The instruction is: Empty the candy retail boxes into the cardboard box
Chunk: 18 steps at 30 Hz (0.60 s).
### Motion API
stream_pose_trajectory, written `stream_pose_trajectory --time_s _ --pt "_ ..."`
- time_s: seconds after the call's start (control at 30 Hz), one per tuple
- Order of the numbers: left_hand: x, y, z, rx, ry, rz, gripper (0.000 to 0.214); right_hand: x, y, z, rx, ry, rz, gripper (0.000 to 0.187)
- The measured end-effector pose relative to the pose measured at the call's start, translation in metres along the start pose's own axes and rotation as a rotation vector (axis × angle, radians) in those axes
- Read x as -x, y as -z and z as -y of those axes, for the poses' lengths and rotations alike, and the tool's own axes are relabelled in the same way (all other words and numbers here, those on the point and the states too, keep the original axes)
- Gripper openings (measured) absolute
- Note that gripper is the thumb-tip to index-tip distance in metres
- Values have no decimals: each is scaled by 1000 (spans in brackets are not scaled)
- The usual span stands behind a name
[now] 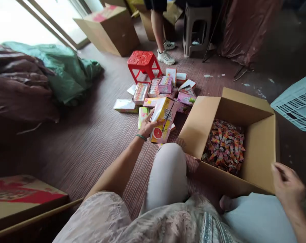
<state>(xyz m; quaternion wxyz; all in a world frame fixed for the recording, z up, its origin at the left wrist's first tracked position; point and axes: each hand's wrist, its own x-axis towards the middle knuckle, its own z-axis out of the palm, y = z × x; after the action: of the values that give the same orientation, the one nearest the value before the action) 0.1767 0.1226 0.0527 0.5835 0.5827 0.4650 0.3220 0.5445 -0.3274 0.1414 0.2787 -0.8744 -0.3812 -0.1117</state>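
Note:
My left hand [147, 125] reaches forward over my knee and grips a yellow and pink candy box [163, 118] with a grapefruit picture, at the near edge of a pile of similar boxes [165, 89] on the wooden floor. My right hand [287, 184] hovers at the near right corner of an open cardboard carton [259, 153]; its fingers are loosely curled and look empty. The carton holds a heap of small wrapped candies [224, 145].
A red plastic stool [143, 62] stands behind the pile. Another person's legs [161, 37] stand farther back by a grey stool [196, 27] and cardboard boxes [112, 28]. A light blue crate [297, 103] lies at right; bundled cloth [41, 74] at left.

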Motion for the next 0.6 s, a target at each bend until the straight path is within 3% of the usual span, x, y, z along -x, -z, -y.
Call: stream_pose_trajectory --time_s 0.13,0.2,0.23,0.3,0.4,0.5,0.6 --pt "2 -72 -106 8 -166 245 106 -26 -29 85 -248 365 -90 16" --pt "16 -120 -139 -61 -224 377 103 -40 -37 120 -265 565 -100 19" --pt "26 -145 -149 -97 -245 438 101 -46 -39 131 -219 636 -39 21" --pt "46 -190 -156 -168 -264 541 97 -52 -43 140 -94 710 133 27" --pt "71 -238 -144 -231 -203 661 88 -45 -47 127 37 714 353 20" --pt "78 -261 -124 -130 35 814 77 -35 -44 102 -1 728 461 26" --pt "69 -269 -108 71 323 853 64 -36 -32 81 -155 688 392 31"
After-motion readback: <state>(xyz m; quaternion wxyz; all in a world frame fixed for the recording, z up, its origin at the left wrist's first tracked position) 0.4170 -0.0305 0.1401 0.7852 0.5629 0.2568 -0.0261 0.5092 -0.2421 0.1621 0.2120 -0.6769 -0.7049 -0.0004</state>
